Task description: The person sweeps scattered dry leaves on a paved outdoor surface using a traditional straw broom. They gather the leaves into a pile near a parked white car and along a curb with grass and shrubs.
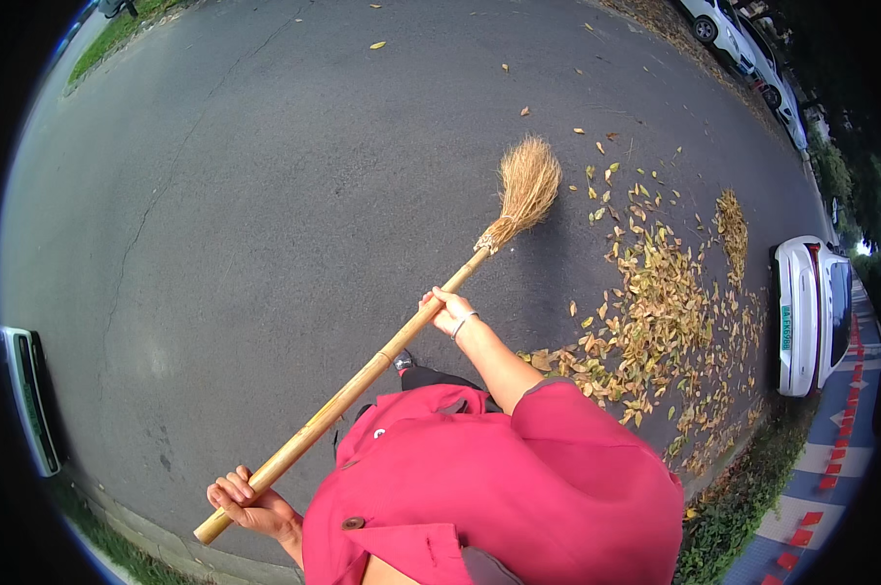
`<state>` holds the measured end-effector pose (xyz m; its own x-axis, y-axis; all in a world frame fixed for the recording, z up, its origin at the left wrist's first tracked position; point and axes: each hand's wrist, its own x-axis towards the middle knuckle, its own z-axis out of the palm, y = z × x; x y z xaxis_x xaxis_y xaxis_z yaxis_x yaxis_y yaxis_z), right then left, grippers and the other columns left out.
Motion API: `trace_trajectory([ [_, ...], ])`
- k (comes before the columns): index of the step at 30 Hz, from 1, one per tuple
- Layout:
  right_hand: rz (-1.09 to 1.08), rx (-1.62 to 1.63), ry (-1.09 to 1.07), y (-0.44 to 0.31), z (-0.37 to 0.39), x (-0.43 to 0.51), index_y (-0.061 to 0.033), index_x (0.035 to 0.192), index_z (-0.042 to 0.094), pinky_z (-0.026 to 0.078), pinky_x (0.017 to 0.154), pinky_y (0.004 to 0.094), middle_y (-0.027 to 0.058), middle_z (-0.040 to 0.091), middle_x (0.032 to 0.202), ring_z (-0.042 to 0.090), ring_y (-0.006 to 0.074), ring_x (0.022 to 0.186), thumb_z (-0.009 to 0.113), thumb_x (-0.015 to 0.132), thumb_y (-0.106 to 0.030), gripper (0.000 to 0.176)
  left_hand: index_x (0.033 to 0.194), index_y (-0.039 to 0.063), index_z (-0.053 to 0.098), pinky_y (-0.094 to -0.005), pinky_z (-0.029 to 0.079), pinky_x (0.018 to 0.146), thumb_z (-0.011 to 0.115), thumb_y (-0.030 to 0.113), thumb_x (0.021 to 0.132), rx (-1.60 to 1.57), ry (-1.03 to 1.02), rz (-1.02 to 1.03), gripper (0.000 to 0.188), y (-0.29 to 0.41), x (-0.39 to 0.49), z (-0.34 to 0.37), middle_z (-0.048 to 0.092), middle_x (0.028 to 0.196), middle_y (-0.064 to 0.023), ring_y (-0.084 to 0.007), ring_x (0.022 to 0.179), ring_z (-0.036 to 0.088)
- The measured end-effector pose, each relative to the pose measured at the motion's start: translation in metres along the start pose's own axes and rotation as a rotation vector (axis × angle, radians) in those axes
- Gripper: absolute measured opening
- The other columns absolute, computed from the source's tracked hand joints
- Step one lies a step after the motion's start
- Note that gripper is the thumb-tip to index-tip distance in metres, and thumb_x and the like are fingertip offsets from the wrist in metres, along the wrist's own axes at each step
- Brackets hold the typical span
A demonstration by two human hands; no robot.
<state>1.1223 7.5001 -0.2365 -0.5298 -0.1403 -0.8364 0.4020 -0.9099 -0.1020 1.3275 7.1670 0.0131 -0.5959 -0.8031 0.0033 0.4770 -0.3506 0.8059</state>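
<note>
My left hand [249,503] is closed around the butt end of a broom's bamboo handle [353,387], at the lower left. Farther up the same handle, my right hand [446,313] grips it, with a bracelet on that wrist. The handle slants up to the right to a head of straw-coloured bristles [530,183], bound at the neck. A soft shadow lies beside the head; whether the bristles touch the road cannot be told. To the right of the broom spreads a loose heap of yellow and brown fallen leaves [656,300].
A smaller leaf pile [733,230] lies beyond the heap on the asphalt road [265,219]. A white car [799,314] stands at the right, another vehicle [31,402] at the left. Parked cars [729,36] line the upper right. A hedge [740,482] and red flags [835,453] border the lower right.
</note>
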Motion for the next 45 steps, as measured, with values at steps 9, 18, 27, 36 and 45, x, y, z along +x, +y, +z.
trace_trajectory([
  [9,-0.342,0.19,0.153,-0.086,-0.01,0.007,-0.0043,0.079,0.045,0.046,0.063,0.0354,0.0074,0.048,0.069,0.05,0.0195,0.064,0.052,0.081,-0.008,0.007,0.078,0.011,0.046,-0.0279,0.041,0.069,0.051,0.019,0.086,-0.002,-0.126,-0.463,0.012,-0.111,0.08,0.051,0.035,0.057,0.0039,-0.0085,0.056,0.039],
  [18,-0.588,0.699,0.174,-0.108,0.002,-0.022,-0.0038,0.075,0.043,0.046,0.064,0.0354,0.007,0.046,0.065,0.047,0.0185,0.061,0.051,0.081,-0.011,0.012,0.106,0.006,0.049,-0.0221,0.036,0.061,0.047,0.016,0.088,-0.096,-0.669,-0.516,0.02,-0.199,0.255,0.218,0.03,0.059,0.0056,-0.0039,0.05,0.031],
  [27,-0.663,1.175,0.405,-0.001,-0.033,-0.024,-0.0072,0.078,0.043,0.045,0.064,0.0397,0.0058,0.048,0.066,0.047,0.0207,0.062,0.041,0.082,-0.015,0.009,0.091,0.011,0.054,-0.0191,0.036,0.052,0.061,0.026,0.079,0.089,-0.799,-1.045,0.02,-0.369,0.261,0.43,0.042,0.059,0.0054,-0.0046,0.052,0.042],
  [36,-0.528,1.646,0.525,0.116,-0.156,0.003,-0.0012,0.095,0.045,0.04,0.077,0.059,0.0195,0.048,0.1,0.047,0.0395,0.094,0.039,0.08,-0.008,0.018,0.083,0.007,0.047,-0.029,0.04,0.06,0.06,0.012,0.076,0.134,-1.383,-1.661,0.015,-0.414,0.032,0.467,0.039,0.056,0.0012,-0.0109,0.053,0.041],
  [45,-0.325,1.45,0.188,-0.044,-0.075,0.078,0.0047,0.085,0.045,0.046,0.071,0.05,0.0194,0.049,0.083,0.051,0.0353,0.076,0.043,0.076,-0.002,0.011,0.077,0.01,0.05,-0.0223,0.032,0.054,0.055,0.008,0.08,0.136,-1.481,-1.384,0.006,-0.429,-0.003,0.591,0.03,0.05,0.0053,-0.0058,0.045,0.03],
])
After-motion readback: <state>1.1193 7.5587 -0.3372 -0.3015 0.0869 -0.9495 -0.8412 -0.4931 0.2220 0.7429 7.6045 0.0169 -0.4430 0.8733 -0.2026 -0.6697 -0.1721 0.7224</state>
